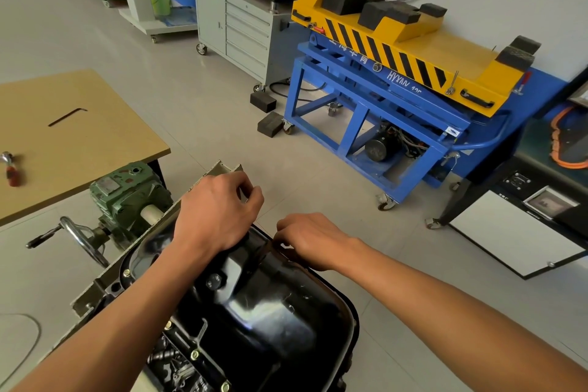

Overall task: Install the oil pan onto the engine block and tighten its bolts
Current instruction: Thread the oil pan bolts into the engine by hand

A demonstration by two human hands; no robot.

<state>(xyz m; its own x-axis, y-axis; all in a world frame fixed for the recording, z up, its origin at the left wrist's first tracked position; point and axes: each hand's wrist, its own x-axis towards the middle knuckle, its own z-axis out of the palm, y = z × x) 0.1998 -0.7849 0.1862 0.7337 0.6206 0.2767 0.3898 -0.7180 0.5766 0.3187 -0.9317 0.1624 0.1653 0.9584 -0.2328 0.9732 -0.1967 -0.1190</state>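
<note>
Tiled floor (pixel 222 99), table (pixel 95 143); left hand (pixel 219 210), right hand (pixel 307 242) curled at oil pan (pixel 270 312); grip unclear

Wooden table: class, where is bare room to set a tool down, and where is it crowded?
Bare top lies between the hex key, the ratchet and the table's right edge. Crowded: the oil pan's far rim, where the left hand and right hand work.

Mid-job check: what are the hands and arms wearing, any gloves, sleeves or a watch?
No gloves: the left hand and right hand are both bare. The left forearm and right forearm are uncovered to the picture's edge, with no sleeve, watch, ring or strap showing.
</note>
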